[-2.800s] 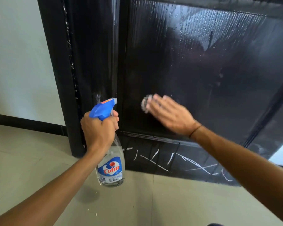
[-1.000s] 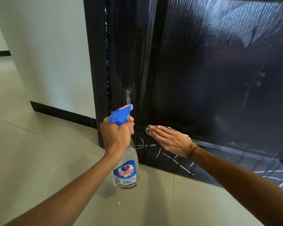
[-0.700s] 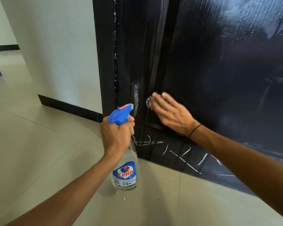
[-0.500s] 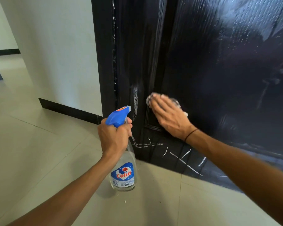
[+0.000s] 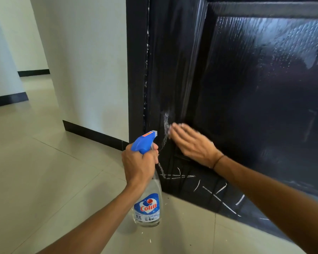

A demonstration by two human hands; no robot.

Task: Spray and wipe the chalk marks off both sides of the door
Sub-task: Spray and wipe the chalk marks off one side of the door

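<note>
White chalk marks [image 5: 180,176] streak the glossy black door [image 5: 255,92] along its bottom rail. Just above them the right hand [image 5: 193,143] lies flat on the door, fingers straight and together. Left of it, the left hand [image 5: 139,165] grips a clear spray bottle [image 5: 148,208], fingers curled round its neck.

Your right hand [image 5: 193,143] is smeared by motion, so you cannot tell how its fingers lie against the door [image 5: 255,88]. Any cloth under that palm is hidden; only a pale blur shows at the fingertips. Your left hand [image 5: 139,165] covers the neck and trigger of the spray bottle [image 5: 148,209]. The small print on its label is unreadable. The door runs past the top and right edges, and the chalk marks [image 5: 217,195] trail under your right forearm.
</note>
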